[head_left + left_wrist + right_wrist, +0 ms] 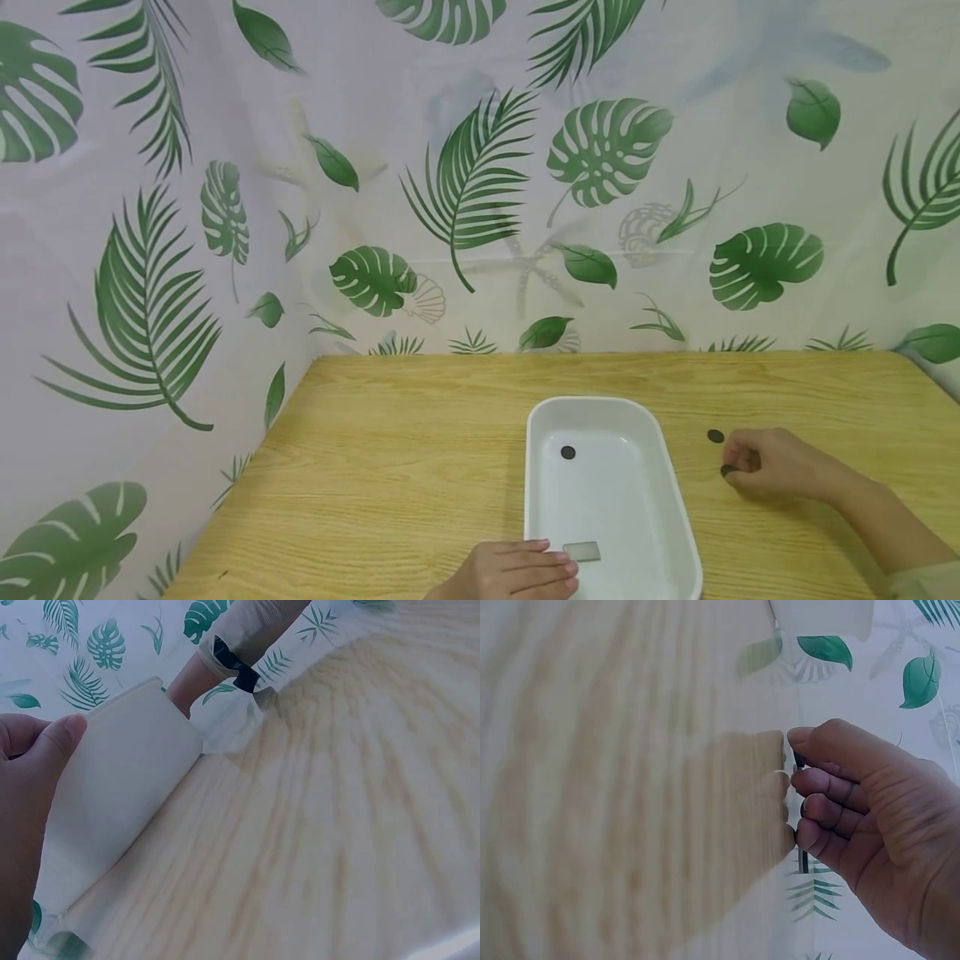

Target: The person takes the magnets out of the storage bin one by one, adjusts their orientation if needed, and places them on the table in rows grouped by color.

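Note:
My right hand (772,462) pinches a small black disc (727,471) between thumb and fingers, low over the wooden table. In the right wrist view, that disc (799,760) shows as a thin dark edge under the thumb. A second black disc (716,436) lies just beyond the fingers. Inside the white rectangular tray (678,500), another black disc (567,452) sits at the far left. My left hand (517,571) rests over the tray's left rim, fingers straight, their tips beside a small greyish see-through rectangle (582,551). The left thumb (64,739) overlaps the tray's outer wall.
The wooden table (405,450) extends on both sides of the tray. Behind it and at the left hangs a leaf-patterned cloth (480,317). My right sleeve and a dark strap (236,664) appear beyond the tray in the left wrist view.

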A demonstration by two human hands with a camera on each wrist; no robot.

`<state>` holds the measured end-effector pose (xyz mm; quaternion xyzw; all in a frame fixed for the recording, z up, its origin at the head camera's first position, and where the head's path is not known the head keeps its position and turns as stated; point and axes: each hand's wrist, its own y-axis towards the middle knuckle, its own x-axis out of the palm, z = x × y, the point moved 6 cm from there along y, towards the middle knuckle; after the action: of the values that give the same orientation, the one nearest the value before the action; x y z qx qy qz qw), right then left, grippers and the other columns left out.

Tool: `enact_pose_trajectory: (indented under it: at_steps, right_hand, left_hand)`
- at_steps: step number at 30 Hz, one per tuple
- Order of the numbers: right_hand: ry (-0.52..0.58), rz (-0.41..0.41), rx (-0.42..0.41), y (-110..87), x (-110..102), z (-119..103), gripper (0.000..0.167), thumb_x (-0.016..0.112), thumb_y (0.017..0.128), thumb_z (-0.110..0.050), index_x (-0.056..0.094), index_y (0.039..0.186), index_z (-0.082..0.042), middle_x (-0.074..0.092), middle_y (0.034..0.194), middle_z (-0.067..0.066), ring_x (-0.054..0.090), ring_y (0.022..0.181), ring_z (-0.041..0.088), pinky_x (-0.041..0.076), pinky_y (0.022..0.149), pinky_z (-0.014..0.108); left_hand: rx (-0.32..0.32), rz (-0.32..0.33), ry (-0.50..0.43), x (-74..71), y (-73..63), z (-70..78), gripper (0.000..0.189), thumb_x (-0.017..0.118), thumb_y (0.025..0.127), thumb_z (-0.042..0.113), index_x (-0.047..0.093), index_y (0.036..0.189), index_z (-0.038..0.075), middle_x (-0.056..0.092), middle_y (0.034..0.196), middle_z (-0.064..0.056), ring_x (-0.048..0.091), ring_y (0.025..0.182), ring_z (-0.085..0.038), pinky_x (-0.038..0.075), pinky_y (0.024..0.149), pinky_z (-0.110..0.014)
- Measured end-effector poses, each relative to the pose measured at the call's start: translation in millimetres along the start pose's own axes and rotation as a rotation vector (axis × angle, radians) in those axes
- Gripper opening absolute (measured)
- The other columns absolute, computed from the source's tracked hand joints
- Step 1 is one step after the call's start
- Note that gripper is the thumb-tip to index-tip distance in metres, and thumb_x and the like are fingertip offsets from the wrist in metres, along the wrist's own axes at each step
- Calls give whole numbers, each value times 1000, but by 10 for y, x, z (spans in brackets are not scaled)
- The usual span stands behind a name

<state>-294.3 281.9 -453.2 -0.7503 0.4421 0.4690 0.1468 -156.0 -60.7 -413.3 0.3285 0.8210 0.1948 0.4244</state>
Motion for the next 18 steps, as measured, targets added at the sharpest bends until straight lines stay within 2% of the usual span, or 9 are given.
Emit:
enact_pose_trajectory:
  at_steps: [6, 13, 18]
  right_hand:
    - [-11, 0, -7, -4, -11, -6, 16, 73, 78, -9, 59, 84, -15, 50, 70, -19, 43, 63, -7, 41, 50, 18]
    - [24, -55, 32, -6, 3, 21, 13, 71, 82, -10, 60, 87, -13, 52, 72, -17, 44, 64, -6, 42, 52, 18]
    - [27, -57, 45, -3, -3, 7, 13, 71, 82, -10, 60, 89, -12, 52, 72, -16, 45, 64, -5, 42, 52, 19]
  left_hand:
    - [-18, -2, -13, 93, -93, 43, 22, 56, 94, 19, 73, 105, 8, 72, 102, -3, 67, 100, -12, 50, 95, -27]
    - [-18, -2, -15, 96, -97, 47, 22, 56, 94, 19, 73, 104, 9, 72, 102, -2, 67, 100, -12, 50, 95, -27]
    - [-14, 13, -7, 82, -93, 42, 21, 56, 94, 18, 73, 103, 9, 73, 100, -2, 67, 99, -12, 51, 93, -26]
